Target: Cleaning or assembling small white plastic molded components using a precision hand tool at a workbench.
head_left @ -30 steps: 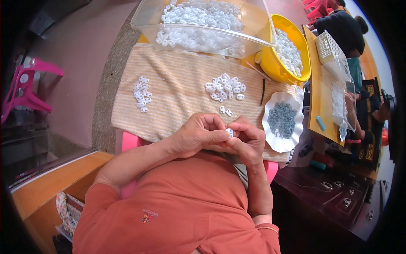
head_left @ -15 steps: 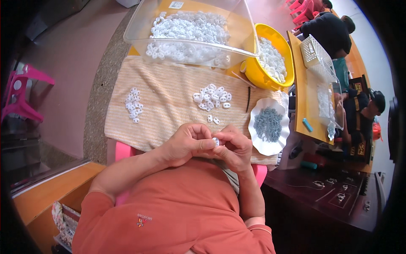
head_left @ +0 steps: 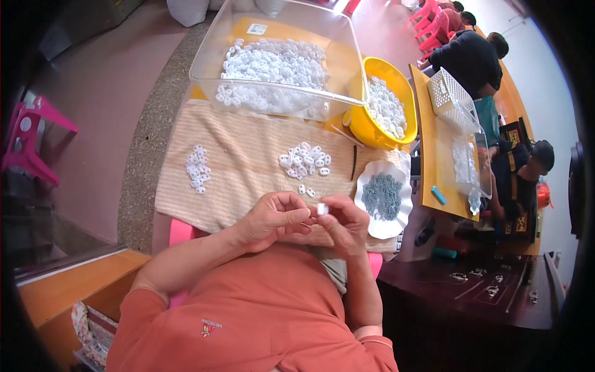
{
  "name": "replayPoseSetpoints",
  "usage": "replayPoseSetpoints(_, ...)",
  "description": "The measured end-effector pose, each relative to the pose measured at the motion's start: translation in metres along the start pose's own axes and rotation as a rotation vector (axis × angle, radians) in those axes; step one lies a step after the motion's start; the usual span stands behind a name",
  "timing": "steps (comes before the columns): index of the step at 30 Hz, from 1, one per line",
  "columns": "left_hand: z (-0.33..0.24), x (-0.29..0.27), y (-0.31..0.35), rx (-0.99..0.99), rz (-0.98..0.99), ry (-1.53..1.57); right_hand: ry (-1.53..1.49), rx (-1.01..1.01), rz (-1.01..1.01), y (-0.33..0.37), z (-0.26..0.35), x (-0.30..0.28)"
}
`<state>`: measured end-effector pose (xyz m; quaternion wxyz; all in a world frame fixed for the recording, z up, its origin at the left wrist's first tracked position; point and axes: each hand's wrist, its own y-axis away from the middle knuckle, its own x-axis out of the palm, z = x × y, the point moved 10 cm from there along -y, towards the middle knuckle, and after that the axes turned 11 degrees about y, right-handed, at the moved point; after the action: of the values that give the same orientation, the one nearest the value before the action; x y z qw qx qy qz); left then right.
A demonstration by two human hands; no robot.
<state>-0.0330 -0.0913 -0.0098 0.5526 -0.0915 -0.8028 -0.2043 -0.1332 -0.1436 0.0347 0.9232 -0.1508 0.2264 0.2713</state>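
White piece sits at the tips of the right hand, in front of the torso and above the near edge of the striped cloth. Appearance: small, bright white, glossy, blocky with rounded corners; slightly blurred and overexposed, so holes or surface detail cannot be made out. Right hand: thumb and index finger closed to a pinch on the piece, remaining fingers curled in. Left hand: half-curled just beside it, thumb near the index finger; cannot tell whether anything is gripped. Beyond the hands, two loose pieces lie near a pile of white pieces; these are rounded oblongs with dark openings. Smaller white parts form a narrow cluster at left. At right, a white wavy-rimmed dish bears thin grey-blue parts, too fine to resolve singly.
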Motion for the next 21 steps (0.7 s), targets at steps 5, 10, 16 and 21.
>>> replayPoseSetpoints(5,-0.009,-0.003,0.001,0.040,-0.025,-0.068,0.141,0.129,-0.349,-0.018,-0.003,-0.072)
replayPoseSetpoints(10,-0.014,-0.003,0.001,0.081,-0.030,-0.092,-0.075,-0.133,-0.530,-0.030,0.031,-0.117)
replayPoseSetpoints(16,-0.018,-0.002,0.003,0.114,-0.033,-0.120,0.167,-0.208,-0.628,-0.033,0.053,-0.139)
replayPoseSetpoints(21,-0.020,-0.004,0.003,0.135,-0.042,-0.158,0.230,-0.259,-0.659,-0.034,0.061,-0.148)
